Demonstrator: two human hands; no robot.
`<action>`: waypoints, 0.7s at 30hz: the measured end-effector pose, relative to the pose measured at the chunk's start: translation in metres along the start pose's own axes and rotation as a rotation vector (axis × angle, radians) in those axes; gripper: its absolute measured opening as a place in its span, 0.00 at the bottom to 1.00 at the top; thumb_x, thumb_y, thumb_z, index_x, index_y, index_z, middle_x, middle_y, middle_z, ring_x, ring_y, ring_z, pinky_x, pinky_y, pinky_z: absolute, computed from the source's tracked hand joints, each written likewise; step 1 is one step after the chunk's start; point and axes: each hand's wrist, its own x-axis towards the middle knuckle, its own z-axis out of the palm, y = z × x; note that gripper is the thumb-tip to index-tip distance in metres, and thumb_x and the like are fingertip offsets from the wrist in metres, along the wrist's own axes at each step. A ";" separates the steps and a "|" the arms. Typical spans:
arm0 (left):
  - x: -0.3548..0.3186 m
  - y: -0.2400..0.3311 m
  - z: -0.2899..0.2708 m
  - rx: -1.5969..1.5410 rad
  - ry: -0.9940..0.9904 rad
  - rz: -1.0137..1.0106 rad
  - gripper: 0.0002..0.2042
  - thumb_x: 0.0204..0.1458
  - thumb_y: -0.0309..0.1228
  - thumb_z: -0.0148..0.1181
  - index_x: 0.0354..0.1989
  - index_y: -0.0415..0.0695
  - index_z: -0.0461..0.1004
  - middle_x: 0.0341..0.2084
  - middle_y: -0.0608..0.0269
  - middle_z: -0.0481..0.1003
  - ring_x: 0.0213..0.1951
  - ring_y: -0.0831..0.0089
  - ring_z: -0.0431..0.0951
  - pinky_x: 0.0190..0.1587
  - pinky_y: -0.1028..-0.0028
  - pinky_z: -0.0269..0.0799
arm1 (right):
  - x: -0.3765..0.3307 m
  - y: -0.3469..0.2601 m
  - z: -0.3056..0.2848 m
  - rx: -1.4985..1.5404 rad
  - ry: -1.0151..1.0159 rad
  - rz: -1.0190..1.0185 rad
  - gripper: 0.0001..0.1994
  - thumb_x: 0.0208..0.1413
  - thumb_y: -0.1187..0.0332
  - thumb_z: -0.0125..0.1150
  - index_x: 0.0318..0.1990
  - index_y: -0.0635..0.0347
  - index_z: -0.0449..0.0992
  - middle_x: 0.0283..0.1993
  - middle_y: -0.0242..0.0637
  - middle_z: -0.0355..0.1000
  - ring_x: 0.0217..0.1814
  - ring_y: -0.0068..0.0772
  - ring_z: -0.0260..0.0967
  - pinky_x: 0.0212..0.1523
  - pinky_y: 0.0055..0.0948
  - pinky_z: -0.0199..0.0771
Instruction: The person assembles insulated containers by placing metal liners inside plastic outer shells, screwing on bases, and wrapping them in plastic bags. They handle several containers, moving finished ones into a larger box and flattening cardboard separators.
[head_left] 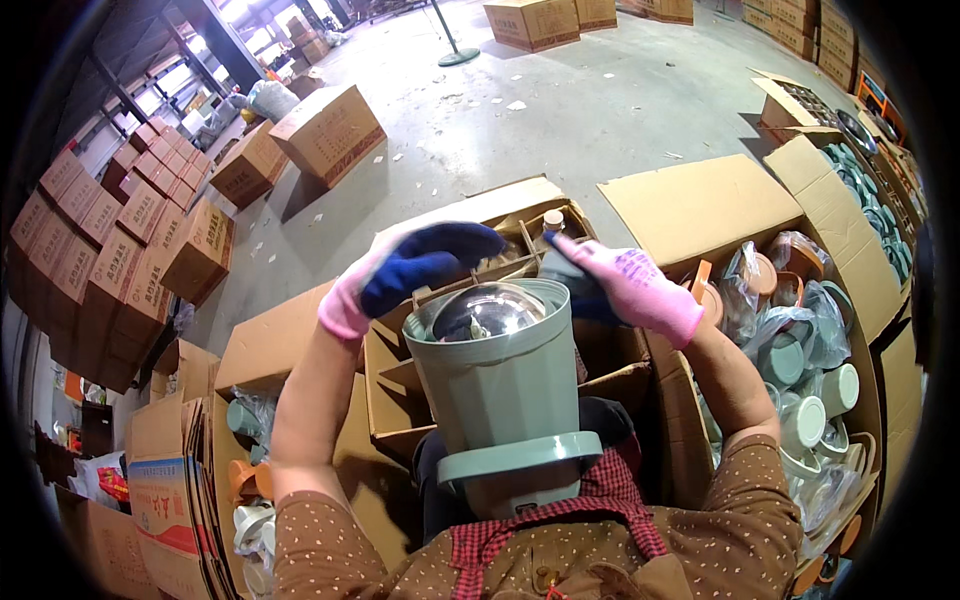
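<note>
A pale green plastic flask shell (497, 395) stands upside down in my lap, between my legs. A shiny silver rounded liner end (490, 312) shows inside its upper opening. Around the lower part sits a wider green rim (520, 458). Pink gloves with dark blue palms cover both hands. My left hand (415, 268) arches beyond the shell's upper left edge, fingers stretched out, holding nothing visible. Close to the upper right edge is my right hand (625, 285), its thumb raised; its other fingers are mostly hidden, and a blurred grey-blue patch lies beside them.
A divided carton (400, 400) stands before me, a bottle neck (553, 220) rising from one compartment. On the right, an open carton (690, 420) holds bagged green, white and orange plastic parts. More parts (255, 530) lie at left. Stacked cartons (120, 240) line the far left.
</note>
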 end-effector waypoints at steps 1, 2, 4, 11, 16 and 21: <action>0.009 0.005 0.005 0.148 -0.114 -0.058 0.24 0.60 0.40 0.56 0.58 0.35 0.69 0.53 0.54 0.73 0.54 0.67 0.73 0.61 0.68 0.64 | 0.001 -0.010 -0.013 0.153 0.058 0.062 0.38 0.54 0.62 0.65 0.70 0.50 0.53 0.46 0.53 0.71 0.44 0.55 0.73 0.46 0.42 0.72; 0.015 0.008 0.009 0.296 -0.227 -0.118 0.25 0.58 0.41 0.58 0.59 0.36 0.68 0.54 0.56 0.73 0.54 0.68 0.72 0.61 0.69 0.64 | 0.001 -0.005 -0.007 0.297 0.174 0.076 0.38 0.53 0.62 0.68 0.69 0.55 0.56 0.52 0.54 0.71 0.50 0.50 0.73 0.53 0.38 0.71; 0.023 0.012 0.017 0.509 -0.224 -0.164 0.19 0.57 0.36 0.58 0.54 0.40 0.73 0.48 0.54 0.77 0.49 0.67 0.76 0.54 0.69 0.69 | -0.002 0.001 -0.004 0.500 0.344 0.155 0.38 0.51 0.63 0.70 0.67 0.61 0.58 0.57 0.52 0.70 0.55 0.40 0.72 0.57 0.32 0.68; 0.019 0.034 0.038 0.808 -0.097 -0.094 0.15 0.59 0.37 0.54 0.47 0.39 0.76 0.39 0.54 0.79 0.42 0.62 0.78 0.47 0.69 0.72 | -0.011 -0.012 -0.024 0.710 0.464 0.343 0.37 0.52 0.63 0.70 0.67 0.64 0.58 0.56 0.48 0.71 0.55 0.29 0.68 0.58 0.29 0.67; -0.003 0.029 0.038 0.343 -0.162 -0.069 0.16 0.60 0.33 0.53 0.53 0.37 0.74 0.45 0.60 0.79 0.46 0.73 0.76 0.53 0.74 0.70 | 0.004 -0.030 -0.056 1.095 0.834 0.229 0.28 0.63 0.62 0.56 0.67 0.64 0.58 0.58 0.42 0.68 0.60 0.31 0.64 0.60 0.28 0.65; -0.013 0.048 0.041 -0.535 0.185 0.221 0.29 0.65 0.48 0.44 0.69 0.45 0.54 0.59 0.57 0.67 0.60 0.67 0.67 0.59 0.66 0.67 | 0.041 -0.034 -0.049 2.055 0.614 -0.073 0.22 0.68 0.60 0.44 0.62 0.65 0.64 0.61 0.41 0.67 0.63 0.34 0.63 0.67 0.35 0.58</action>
